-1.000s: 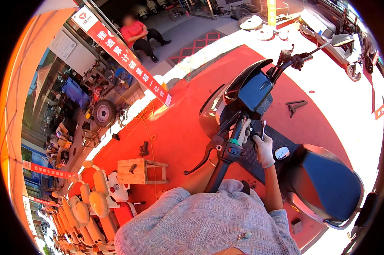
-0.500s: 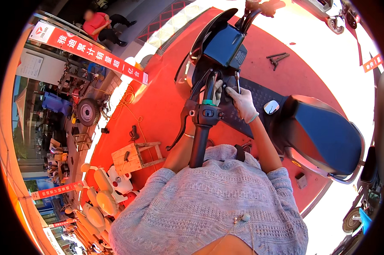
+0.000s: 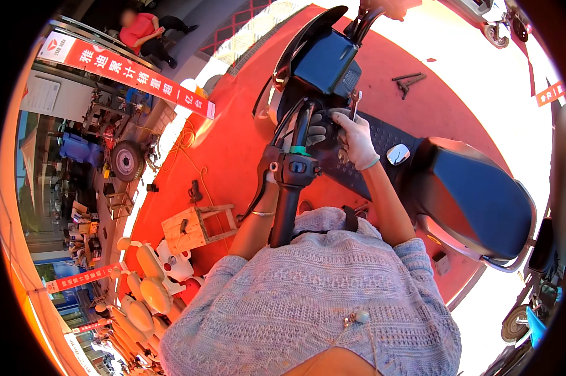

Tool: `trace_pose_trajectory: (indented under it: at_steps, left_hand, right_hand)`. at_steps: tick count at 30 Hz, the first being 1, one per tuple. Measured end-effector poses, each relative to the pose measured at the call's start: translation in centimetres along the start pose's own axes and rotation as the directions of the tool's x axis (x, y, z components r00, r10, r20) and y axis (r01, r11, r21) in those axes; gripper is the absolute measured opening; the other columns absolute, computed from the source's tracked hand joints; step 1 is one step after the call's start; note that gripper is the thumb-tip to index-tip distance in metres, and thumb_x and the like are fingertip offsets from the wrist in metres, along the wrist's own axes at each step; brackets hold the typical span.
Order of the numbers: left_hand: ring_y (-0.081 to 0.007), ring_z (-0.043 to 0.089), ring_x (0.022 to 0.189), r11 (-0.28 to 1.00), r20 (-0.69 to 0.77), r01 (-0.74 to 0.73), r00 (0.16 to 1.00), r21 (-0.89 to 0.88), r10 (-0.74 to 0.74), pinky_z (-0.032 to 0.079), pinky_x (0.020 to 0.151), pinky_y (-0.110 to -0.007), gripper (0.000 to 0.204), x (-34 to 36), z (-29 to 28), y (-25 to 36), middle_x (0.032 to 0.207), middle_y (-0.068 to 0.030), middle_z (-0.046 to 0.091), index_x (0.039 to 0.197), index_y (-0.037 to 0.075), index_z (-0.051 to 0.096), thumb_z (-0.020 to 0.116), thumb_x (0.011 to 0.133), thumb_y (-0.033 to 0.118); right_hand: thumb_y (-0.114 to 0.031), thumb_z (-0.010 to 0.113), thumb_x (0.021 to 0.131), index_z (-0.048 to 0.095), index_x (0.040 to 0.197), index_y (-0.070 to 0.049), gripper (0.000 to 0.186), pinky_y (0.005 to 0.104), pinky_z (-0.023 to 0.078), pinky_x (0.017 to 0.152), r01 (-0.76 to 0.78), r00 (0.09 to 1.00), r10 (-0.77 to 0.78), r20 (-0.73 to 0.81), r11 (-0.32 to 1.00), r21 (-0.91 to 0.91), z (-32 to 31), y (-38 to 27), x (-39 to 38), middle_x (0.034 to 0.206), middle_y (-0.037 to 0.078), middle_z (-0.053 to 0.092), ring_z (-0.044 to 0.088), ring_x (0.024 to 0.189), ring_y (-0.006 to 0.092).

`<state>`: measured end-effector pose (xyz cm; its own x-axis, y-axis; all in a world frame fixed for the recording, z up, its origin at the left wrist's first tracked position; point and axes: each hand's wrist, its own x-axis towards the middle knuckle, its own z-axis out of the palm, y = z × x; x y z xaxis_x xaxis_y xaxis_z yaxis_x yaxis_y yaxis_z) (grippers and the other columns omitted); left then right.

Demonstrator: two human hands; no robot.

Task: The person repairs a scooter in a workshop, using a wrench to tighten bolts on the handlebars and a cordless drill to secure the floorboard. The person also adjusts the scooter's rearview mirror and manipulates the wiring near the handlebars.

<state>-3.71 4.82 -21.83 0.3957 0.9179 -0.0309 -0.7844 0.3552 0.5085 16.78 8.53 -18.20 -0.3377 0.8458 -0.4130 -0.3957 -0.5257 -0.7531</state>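
My right hand [image 3: 358, 143], in a pale glove, is closed on a metal wrench [image 3: 355, 103] held upright beside the scooter's steering column, just below the dark front panel [image 3: 320, 59]. My left hand [image 3: 315, 130], also gloved, has its fingers curled just behind the black handlebar [image 3: 300, 128], partly hidden by it; what it holds, if anything, I cannot make out. The brake lever [image 3: 258, 194] and switch housing [image 3: 294, 168] are nearer me. Below my hands lies the textured black footboard [image 3: 386, 130], with a round-cornered mirror [image 3: 397, 154] resting by the seat [image 3: 468, 191].
A wooden stool [image 3: 185, 230] with a tool on it and a yellow cord [image 3: 192, 160] are on the red mat at left. Pale scooters [image 3: 157, 294] stand lower left. Tools [image 3: 408, 81] lie beyond the scooter. A seated person [image 3: 145, 34] is at the upper left, behind a banner.
My view has tilted, so the scooter and shop appear higher and further left. More of my left hand's curled fingers shows beside the handlebar; my right hand still grips the wrench.
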Motion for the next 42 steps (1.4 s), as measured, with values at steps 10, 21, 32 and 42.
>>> trace_pose_trajectory:
  at_steps: [10, 21, 32, 42]
  left_hand:
    - [-0.0351, 0.061, 0.102, 0.975, -0.108, 0.217, 0.972, 0.056, -0.21, 0.054, 0.084, -0.043, 0.05, -0.2, 0.4, 0.8, 0.11, -0.0249, 0.06, 0.123, -0.003, 0.047, 0.05, 0.093, 0.037]
    - [-0.0058, 0.053, 0.052, 0.693, -0.507, 0.058, 0.726, 0.719, 0.465, 0.042, 0.043, -0.019, 0.019, 0.3, 6.5, -4.3, 0.07, 0.0025, 0.056, 0.101, 0.012, 0.056, 0.063, 0.089, 0.026]
    - [-0.005, 0.039, 0.044, 0.691, -0.516, 0.039, 0.695, 0.722, 0.501, 0.029, 0.039, -0.02, 0.027, 1.8, 7.9, -5.0, 0.057, 0.0053, 0.045, 0.075, 0.015, 0.052, 0.058, 0.089, 0.038]
    - [-0.0341, 0.061, 0.096, 0.76, 0.48, 0.49, 0.835, -0.427, -0.269, 0.052, 0.075, -0.048, 0.037, 2.9, -5.4, -2.2, 0.116, -0.014, 0.062, 0.119, 0.009, 0.051, 0.045, 0.095, 0.036]
  right_hand:
    - [-0.026, 0.064, 0.087, 0.062, 0.098, -0.007, 0.022, 0.0238, 0.02, 0.032, 0.035, 0.995, -0.024, 0.1, 0.993, -0.109, 1.5, -0.8, 0.3, 0.048, -0.004, 0.033, 0.027, 0.034, 0.0056]
    - [-0.015, 0.058, 0.088, 0.053, 0.078, -0.008, 0.013, 0.0243, 0.022, 0.035, -0.035, 0.992, 0.034, 0.12, 0.999, 0.004, 0.7, 1.0, -0.9, 0.048, -0.003, 0.033, 0.03, 0.036, 0.007]
    - [-0.019, 0.061, 0.088, 0.061, 0.091, -0.004, 0.015, 0.0222, 0.023, 0.032, 0.055, 0.992, -0.041, 0.117, 0.991, -0.121, -0.9, 1.5, -2.1, 0.048, -0.004, 0.039, 0.031, 0.034, 0.0043]
    - [-0.014, 0.063, 0.086, 0.06, 0.08, -0.002, 0.014, 0.0214, 0.023, 0.033, 0.149, 0.982, -0.142, 0.127, 0.988, -0.048, -0.3, 1.2, -0.2, 0.05, -0.004, 0.045, 0.035, 0.036, 0.0027]
